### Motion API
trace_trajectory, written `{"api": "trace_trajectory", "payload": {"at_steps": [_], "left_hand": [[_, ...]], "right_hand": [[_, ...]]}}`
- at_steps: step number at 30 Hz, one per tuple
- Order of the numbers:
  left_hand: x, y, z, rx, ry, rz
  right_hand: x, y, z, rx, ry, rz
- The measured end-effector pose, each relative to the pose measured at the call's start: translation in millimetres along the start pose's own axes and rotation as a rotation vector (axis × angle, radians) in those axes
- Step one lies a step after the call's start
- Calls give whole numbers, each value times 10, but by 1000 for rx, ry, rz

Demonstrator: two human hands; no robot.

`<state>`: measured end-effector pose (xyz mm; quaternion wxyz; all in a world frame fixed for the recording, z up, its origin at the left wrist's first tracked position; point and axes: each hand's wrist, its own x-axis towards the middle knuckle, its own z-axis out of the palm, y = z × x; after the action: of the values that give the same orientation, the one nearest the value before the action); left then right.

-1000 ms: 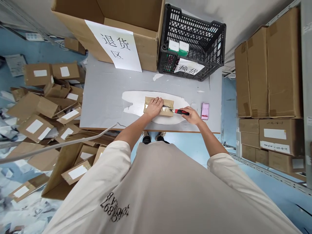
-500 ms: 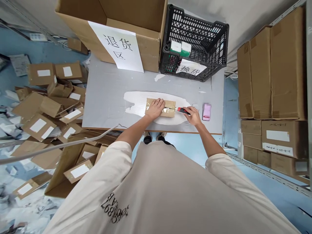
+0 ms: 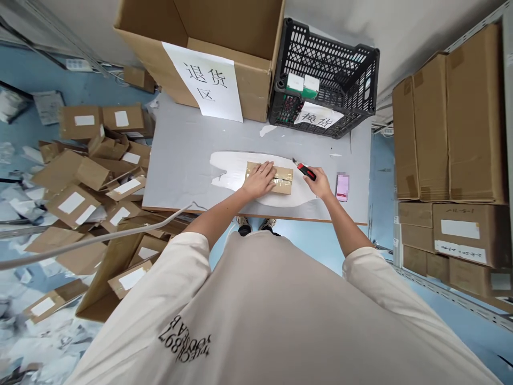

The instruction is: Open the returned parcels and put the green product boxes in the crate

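Observation:
A small brown cardboard box (image 3: 284, 184) with shiny tape lies on a white patch (image 3: 228, 163) of the grey table. My left hand (image 3: 259, 179) rests flat on the box's left part, fingers stretched out over its top. A dark slit runs along the tape to the right of those fingers. In my right hand (image 3: 319, 183) is a red and black utility knife (image 3: 305, 170), gripped by its handle. Its blade points up and to the left, apart from the box.
A pink-screened phone (image 3: 342, 186) lies at the table's right. Behind stand a large open carton (image 3: 256, 85) and a black plastic crate (image 3: 332, 125) with small white-green boxes. Opened boxes (image 3: 76, 203) heap up on the left floor; shelved cartons (image 3: 476, 117) stand right. A grey cable (image 3: 120, 233) crosses at left.
The utility knife has come away from the box's right end and now tilts up beside it, in my right hand. My left hand stays on the box. The view has shifted slightly.

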<state>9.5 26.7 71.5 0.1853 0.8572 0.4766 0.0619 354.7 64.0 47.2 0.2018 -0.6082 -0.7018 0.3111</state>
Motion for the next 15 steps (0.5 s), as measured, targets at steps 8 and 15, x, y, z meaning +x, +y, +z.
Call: {"api": "trace_trajectory", "payload": {"at_steps": [8, 15], "left_hand": [[-332, -59, -194, 75, -229, -80], [-298, -96, -198, 22, -246, -360]], "right_hand": [[430, -587, 423, 72, -207, -106], [169, -605, 479, 63, -233, 23]]}}
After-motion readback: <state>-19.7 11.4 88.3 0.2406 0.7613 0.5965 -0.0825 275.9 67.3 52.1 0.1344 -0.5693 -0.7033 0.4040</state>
